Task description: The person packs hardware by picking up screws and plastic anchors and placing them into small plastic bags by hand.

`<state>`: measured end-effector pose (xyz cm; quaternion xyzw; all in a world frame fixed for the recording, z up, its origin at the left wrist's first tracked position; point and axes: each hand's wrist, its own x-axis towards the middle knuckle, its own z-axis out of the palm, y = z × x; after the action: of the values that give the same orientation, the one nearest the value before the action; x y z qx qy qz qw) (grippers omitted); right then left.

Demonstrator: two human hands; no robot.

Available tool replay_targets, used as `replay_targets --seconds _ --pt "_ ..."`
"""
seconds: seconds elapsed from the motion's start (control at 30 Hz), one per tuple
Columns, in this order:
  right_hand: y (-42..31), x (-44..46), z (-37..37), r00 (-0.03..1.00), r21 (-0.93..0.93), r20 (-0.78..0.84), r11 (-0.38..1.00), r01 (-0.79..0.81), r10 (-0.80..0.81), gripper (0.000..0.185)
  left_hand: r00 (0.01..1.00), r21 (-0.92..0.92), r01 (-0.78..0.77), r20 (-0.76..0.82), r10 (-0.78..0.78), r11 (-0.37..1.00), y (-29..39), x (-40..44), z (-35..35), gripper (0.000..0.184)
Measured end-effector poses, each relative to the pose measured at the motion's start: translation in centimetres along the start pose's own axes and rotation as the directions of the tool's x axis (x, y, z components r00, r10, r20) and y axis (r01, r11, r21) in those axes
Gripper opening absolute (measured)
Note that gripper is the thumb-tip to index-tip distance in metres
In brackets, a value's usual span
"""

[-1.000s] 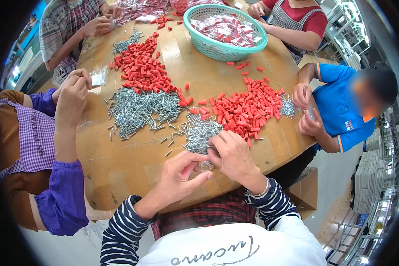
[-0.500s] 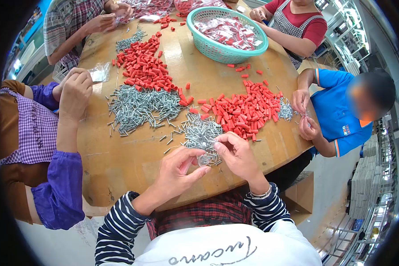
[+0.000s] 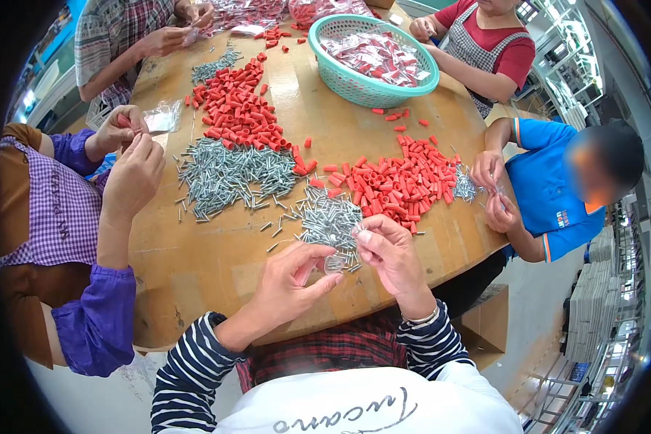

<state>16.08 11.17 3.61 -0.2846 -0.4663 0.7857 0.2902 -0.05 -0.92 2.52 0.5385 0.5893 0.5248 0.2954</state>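
Observation:
My left hand [image 3: 286, 281] pinches a small clear plastic bag [image 3: 334, 264] between thumb and fingers, its mouth facing the middle. My right hand [image 3: 392, 254] is closed at the fingertips just to the right of the bag, apart from it. A small silvery bit, apparently a screw [image 3: 357, 229], shows at its thumb and forefinger. Under and beyond both hands lies a pile of grey metal screws [image 3: 327, 215]. A heap of red plastic caps [image 3: 398, 181] adjoins it at the far right.
A larger screw pile [image 3: 228, 177] and more red caps [image 3: 242, 108] lie to the left. A green basket [image 3: 372, 90] of filled bags stands at the back. Co-workers' hands [image 3: 132, 163] work on the left, others [image 3: 495, 192] on the right. A clear bag stack [image 3: 164, 116] lies left.
My right hand has lifted and turned slightly, its fingers closing together more. My left hand keeps the bag almost in place. The co-worker's hands on the left have shifted and come into fuller view.

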Motion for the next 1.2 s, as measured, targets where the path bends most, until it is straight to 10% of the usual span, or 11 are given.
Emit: replay_targets --seconds 0.73,1.2 --pt "-0.3 -0.2 0.3 0.997 0.003 0.049 0.998 -0.067 0.067 0.011 0.999 0.022 0.047 -0.023 -0.047 0.999 0.3 0.1 0.0 0.035" --pt "1.9 -1.5 1.3 0.929 -0.403 0.194 0.838 0.368 -0.314 0.013 0.992 0.055 -0.103 -0.063 0.106 0.993 0.3 0.2 0.2 0.033"
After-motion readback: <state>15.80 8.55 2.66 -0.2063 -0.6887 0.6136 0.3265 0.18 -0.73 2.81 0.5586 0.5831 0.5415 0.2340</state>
